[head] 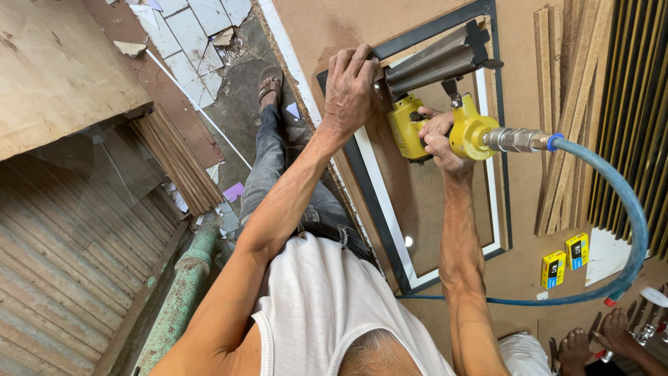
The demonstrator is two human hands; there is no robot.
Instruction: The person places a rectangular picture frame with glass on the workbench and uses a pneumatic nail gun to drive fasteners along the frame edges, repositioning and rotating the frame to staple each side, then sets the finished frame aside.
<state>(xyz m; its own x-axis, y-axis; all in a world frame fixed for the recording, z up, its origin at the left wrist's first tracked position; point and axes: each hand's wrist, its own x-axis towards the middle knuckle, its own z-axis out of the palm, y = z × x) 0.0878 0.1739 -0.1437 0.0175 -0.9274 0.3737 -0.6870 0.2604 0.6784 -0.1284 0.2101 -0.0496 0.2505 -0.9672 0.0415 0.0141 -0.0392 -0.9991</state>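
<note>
Right grip: right hand (438,143) clenched round the handle of the yellow pneumatic stapler (435,122), fingers wrapped close under its body.
Left grip: left hand (350,87) pressed flat, fingers spread and curled over the corner of the picture frame (379,209); it bears down on the frame's edge and encloses nothing.
Stapler: glossy yellow casing, rounded rear cap, dull grey metal magazine running out from the nose in a long ridged bar. It sits on the frame's corner, just beside the left hand and touching the moulding.
Air hose (626,209): smooth blue tube on a knurled steel coupling at the stapler's rear, looping in a wide arc away from the right hand.
Frame: narrow dark moulding with a white inner strip, rectangular, lying face down with a plain brown backing board inside.
Desk (320,35): flat brown fibreboard, matt and scuffed, carrying the frame.
Boxes (565,259): two small yellow cartons beyond the frame.
Strips (557,104): bundled pale wooden lengths by dark ribbed mouldings at the far side.
</note>
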